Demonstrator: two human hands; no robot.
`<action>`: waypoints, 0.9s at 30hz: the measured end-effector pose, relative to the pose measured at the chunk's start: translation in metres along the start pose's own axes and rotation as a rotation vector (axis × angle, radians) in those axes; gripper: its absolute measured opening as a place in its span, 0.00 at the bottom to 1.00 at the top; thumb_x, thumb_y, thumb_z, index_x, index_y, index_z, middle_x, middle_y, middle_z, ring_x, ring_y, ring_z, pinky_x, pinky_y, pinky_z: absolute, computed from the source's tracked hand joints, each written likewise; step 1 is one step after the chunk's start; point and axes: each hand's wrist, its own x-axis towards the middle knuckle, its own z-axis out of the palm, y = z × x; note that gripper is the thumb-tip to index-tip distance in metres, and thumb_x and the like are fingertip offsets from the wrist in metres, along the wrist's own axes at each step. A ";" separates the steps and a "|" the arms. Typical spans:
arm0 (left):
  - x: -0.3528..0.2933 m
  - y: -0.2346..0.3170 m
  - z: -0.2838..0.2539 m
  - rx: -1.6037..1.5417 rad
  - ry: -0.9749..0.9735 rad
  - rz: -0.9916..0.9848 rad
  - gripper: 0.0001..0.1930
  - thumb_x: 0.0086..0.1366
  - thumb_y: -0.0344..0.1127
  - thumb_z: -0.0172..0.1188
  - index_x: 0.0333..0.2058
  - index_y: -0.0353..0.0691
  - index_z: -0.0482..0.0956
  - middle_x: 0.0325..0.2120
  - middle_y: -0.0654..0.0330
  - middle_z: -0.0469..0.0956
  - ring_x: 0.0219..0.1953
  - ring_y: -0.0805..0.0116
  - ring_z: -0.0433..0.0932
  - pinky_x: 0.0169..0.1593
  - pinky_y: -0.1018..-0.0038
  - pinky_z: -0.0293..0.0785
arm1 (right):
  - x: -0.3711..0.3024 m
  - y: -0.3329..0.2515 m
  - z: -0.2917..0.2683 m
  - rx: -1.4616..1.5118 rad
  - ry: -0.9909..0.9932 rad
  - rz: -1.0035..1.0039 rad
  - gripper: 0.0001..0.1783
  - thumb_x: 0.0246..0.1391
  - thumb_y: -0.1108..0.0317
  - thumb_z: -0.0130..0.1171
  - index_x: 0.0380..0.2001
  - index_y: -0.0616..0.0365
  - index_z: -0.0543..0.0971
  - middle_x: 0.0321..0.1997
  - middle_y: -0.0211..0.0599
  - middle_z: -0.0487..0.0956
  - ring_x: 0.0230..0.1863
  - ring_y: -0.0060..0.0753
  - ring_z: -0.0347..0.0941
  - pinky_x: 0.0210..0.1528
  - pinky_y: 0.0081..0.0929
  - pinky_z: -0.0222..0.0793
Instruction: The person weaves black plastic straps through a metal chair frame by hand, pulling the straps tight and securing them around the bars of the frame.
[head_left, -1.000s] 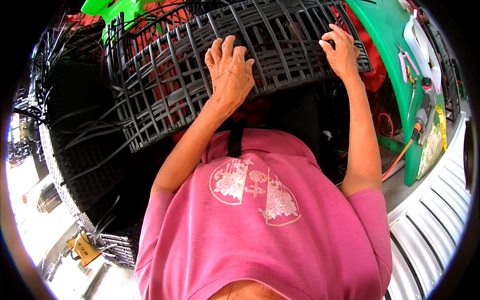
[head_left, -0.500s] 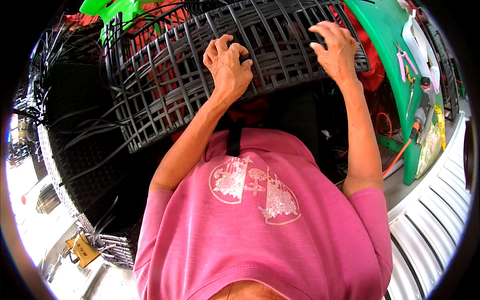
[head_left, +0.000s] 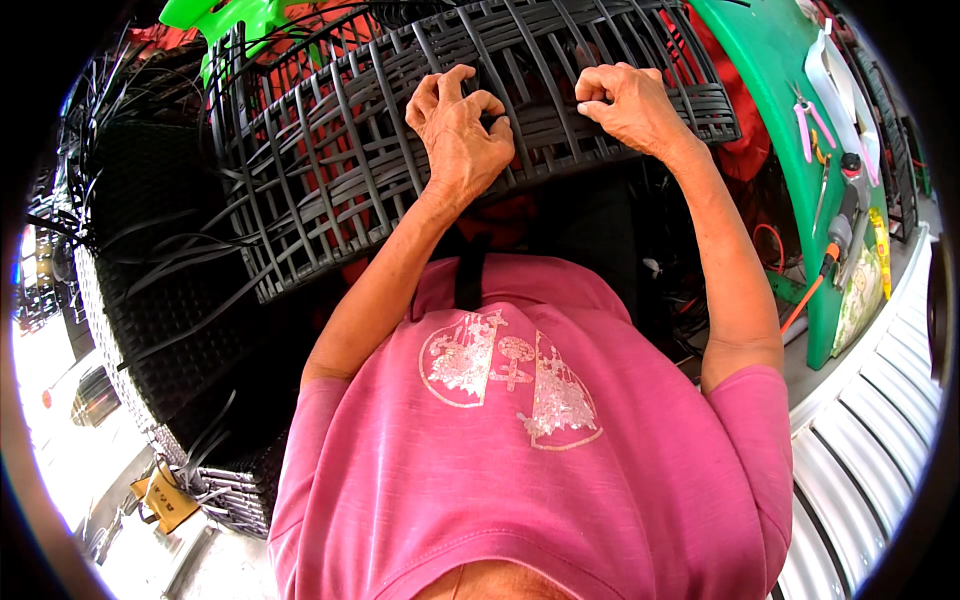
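Observation:
A black woven rattan panel [head_left: 345,150], part lattice and part filled with flat strips, slants across the upper middle in front of me. My left hand [head_left: 460,135] is closed on it near the middle, with bent fingers hooked over the strips. To the right of it, my right hand [head_left: 632,108] is held over the panel with thumb and fingertips pinched together. Whatever sits in that pinch is too dark to make out against the black weave. Loose black strips [head_left: 190,260] trail off the panel's left side.
A green table [head_left: 760,90] at the right holds pink-handled snips [head_left: 803,130], a power tool [head_left: 848,215] with an orange cord and a yellow cutter [head_left: 880,250]. Dark woven furniture [head_left: 170,290] stands at the left. A bright green plastic piece [head_left: 240,25] lies beyond the panel.
My right hand has moved left along the panel, and its spread fingers have closed into a pinch. The left hand has shifted only slightly.

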 end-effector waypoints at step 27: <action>-0.003 0.020 -0.007 0.137 0.141 0.089 0.20 0.48 0.28 0.63 0.43 0.38 0.76 0.54 0.51 0.64 0.59 0.46 0.57 0.61 0.56 0.51 | -0.039 -0.010 0.027 -0.070 0.547 -0.107 0.07 0.46 0.77 0.55 0.30 0.56 0.79 0.38 0.33 0.79 0.43 0.35 0.73 0.46 0.32 0.64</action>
